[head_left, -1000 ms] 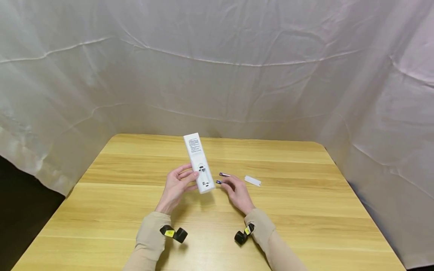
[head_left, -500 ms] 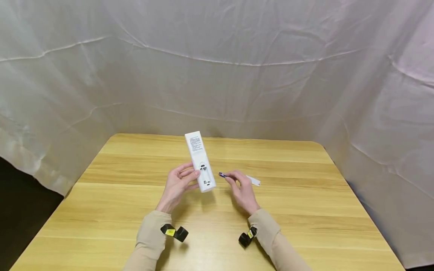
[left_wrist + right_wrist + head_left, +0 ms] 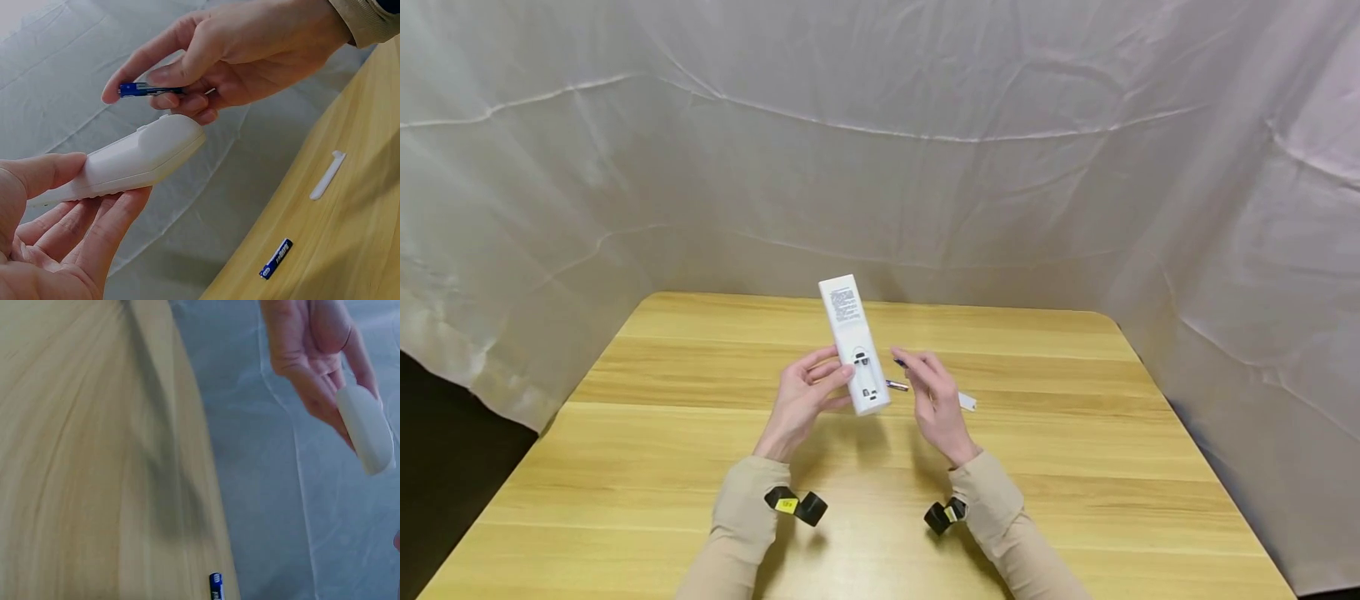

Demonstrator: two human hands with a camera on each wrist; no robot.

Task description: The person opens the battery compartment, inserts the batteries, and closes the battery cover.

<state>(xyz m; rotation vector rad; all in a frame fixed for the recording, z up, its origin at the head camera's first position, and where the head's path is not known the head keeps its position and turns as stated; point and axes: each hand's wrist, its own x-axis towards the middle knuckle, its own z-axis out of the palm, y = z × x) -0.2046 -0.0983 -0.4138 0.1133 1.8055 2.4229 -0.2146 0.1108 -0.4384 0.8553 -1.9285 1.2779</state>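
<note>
My left hand point(image 3: 795, 404) grips a white remote control point(image 3: 854, 346) above the table, its back turned up and its battery compartment point(image 3: 867, 379) uncovered with no battery inside. Just right of the remote, my right hand point(image 3: 942, 408) pinches a blue battery point(image 3: 139, 89) between thumb and fingers, as the left wrist view shows. A second blue battery point(image 3: 897, 385) lies on the table between the remote and my right hand. The white battery cover point(image 3: 967, 402) rests on the table, partly hidden behind my right hand; the left wrist view shows this cover point(image 3: 327, 176) whole.
A light wooden table point(image 3: 1075, 467) spreads beneath both hands. Pale grey cloth point(image 3: 880, 167) hangs behind the table and along its sides. Each sleeved wrist wears a small black camera point(image 3: 811, 508).
My right hand has picked up one of two batteries and raised it beside the remote; the other stays on the table. My left hand has brought the remote slightly up and to the right.
</note>
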